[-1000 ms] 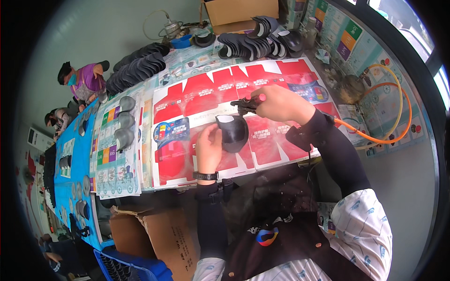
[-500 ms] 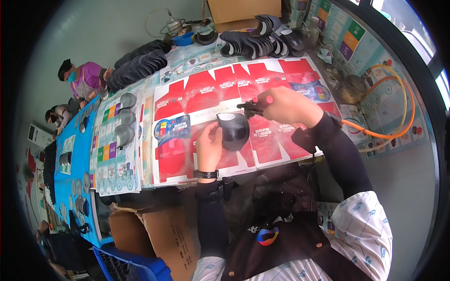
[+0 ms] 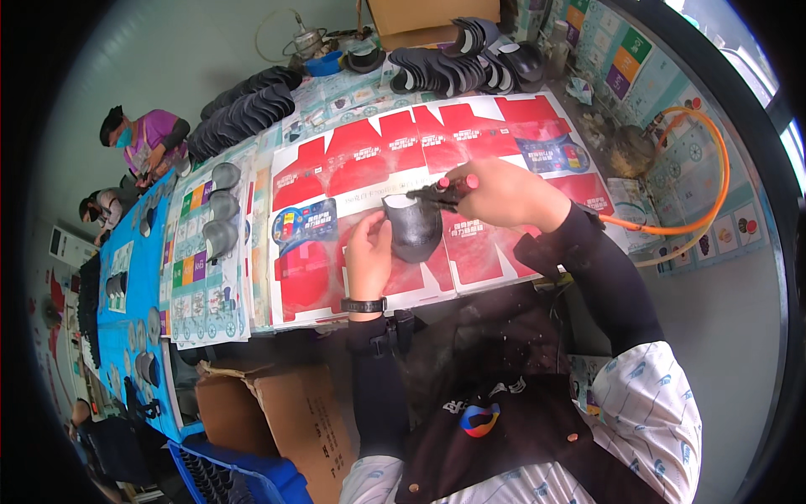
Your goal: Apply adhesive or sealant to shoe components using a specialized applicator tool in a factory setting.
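Note:
My left hand point(image 3: 367, 259) grips a black, glossy, cup-shaped piece point(image 3: 416, 238) by its left edge, fingers and thumb closed on it. Pale lining shows at the far rim of this piece, which is held above red-and-white printed sheets point(image 3: 315, 267). In my right hand point(image 3: 516, 195) is a dark spray gun point(image 3: 442, 193) with red knobs. Its front end hangs close over the piece's far rim; whether they touch I cannot tell. An orange hose point(image 3: 646, 228) runs from beside my right wrist toward the wall.
Stacks of dark curved pieces point(image 3: 441, 71) lie along the table's far side, with another row point(image 3: 243, 118) at far left. Several single pieces point(image 3: 221, 206) rest left of the sheets. Two co-workers point(image 3: 151, 139) work at a blue table. Cardboard box point(image 3: 306, 420) and blue crate point(image 3: 252, 479) stand below.
The spray gun has moved left, over the far rim of the piece. The piece has tilted, so less of its pale lining shows.

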Demonstrator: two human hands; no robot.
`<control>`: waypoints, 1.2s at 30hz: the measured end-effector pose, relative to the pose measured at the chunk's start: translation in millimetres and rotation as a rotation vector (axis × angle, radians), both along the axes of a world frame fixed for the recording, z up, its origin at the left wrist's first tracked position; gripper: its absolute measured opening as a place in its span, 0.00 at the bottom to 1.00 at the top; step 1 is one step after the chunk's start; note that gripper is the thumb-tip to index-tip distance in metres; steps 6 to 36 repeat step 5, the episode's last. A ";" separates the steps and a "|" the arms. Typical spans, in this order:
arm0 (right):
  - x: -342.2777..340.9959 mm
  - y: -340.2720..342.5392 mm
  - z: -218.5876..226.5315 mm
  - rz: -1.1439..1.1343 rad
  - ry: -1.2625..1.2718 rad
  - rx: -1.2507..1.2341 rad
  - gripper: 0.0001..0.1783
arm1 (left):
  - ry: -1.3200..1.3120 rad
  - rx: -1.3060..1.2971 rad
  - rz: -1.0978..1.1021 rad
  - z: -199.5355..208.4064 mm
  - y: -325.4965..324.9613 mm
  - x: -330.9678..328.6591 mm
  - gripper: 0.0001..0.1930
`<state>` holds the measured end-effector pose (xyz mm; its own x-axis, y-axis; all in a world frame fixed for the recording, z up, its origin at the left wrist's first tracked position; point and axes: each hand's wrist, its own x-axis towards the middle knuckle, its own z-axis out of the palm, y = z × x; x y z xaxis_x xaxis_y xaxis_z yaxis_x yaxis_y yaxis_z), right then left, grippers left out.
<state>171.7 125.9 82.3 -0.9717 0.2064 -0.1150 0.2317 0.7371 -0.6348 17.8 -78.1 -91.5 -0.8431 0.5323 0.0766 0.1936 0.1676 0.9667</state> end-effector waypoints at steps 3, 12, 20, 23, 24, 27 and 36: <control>1.0 -8.8 17.8 -0.025 -0.048 -0.012 0.16 | 0.048 -0.020 -0.008 3.9 -1.4 2.8 0.17; 2.4 -12.1 13.2 0.022 -0.227 0.074 0.26 | 0.068 -0.041 -0.004 -2.7 -2.3 -0.7 0.18; 2.4 -12.1 13.2 0.022 -0.227 0.074 0.26 | 0.068 -0.041 -0.004 -2.7 -2.3 -0.7 0.18; 2.4 -12.1 13.2 0.022 -0.227 0.074 0.26 | 0.068 -0.041 -0.004 -2.7 -2.3 -0.7 0.18; 2.4 -12.1 13.2 0.022 -0.227 0.074 0.26 | 0.068 -0.041 -0.004 -2.7 -2.3 -0.7 0.18; 2.4 -12.1 13.2 0.022 -0.227 0.074 0.26 | 0.068 -0.041 -0.004 -2.7 -2.3 -0.7 0.18; 2.4 -12.1 13.2 0.022 -0.227 0.074 0.26 | 0.068 -0.041 -0.004 -2.7 -2.3 -0.7 0.18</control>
